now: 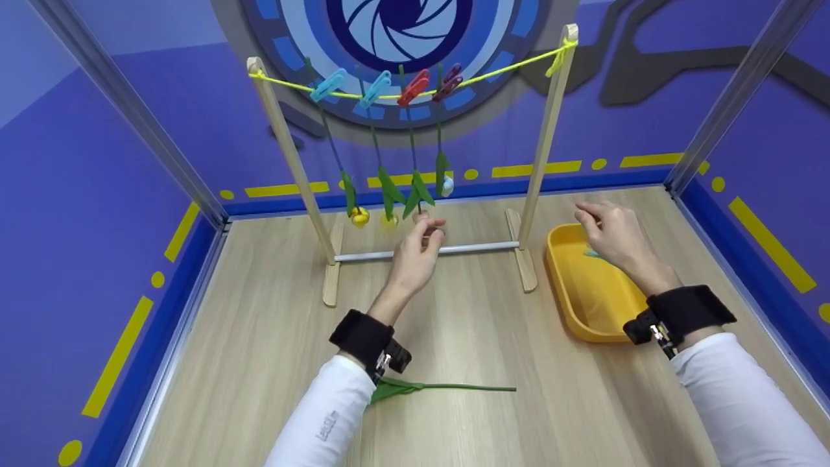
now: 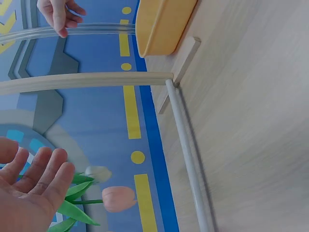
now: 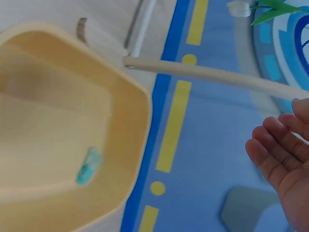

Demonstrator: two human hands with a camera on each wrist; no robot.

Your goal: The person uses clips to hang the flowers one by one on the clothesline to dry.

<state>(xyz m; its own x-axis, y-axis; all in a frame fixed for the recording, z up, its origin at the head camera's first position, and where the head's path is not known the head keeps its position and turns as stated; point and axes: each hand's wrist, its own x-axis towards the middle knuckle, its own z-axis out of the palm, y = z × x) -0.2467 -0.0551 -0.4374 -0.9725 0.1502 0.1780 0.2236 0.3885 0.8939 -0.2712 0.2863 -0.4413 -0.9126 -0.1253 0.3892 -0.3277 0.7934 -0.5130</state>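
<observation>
My left hand (image 1: 415, 258) is held in front of the hanging tulips, fingers loosely bent and holding nothing. Just beyond its fingertips is a pink tulip (image 2: 119, 199); whether they touch cannot be told. Above the yellow box (image 1: 570, 318) hovers my right hand (image 1: 616, 233), its fingers relaxed around nothing. A yellow tulip (image 1: 360, 216), a pale yellow one (image 1: 389, 220) and a white one (image 1: 447, 186) also hang head down. Light blue (image 1: 329, 85), red (image 1: 414, 88) and dark purple (image 1: 448, 82) clothespins fix the stems to the yellow string (image 1: 506, 68).
Wooden posts (image 1: 548, 143) carry the string, joined below by a pale crossbar (image 1: 480, 248). Inside the box lies a teal clothespin (image 3: 89, 166). Another tulip (image 1: 467, 387) lies on the table, its head hidden behind my left sleeve. Patterned blue walls (image 1: 117, 162) enclose the table.
</observation>
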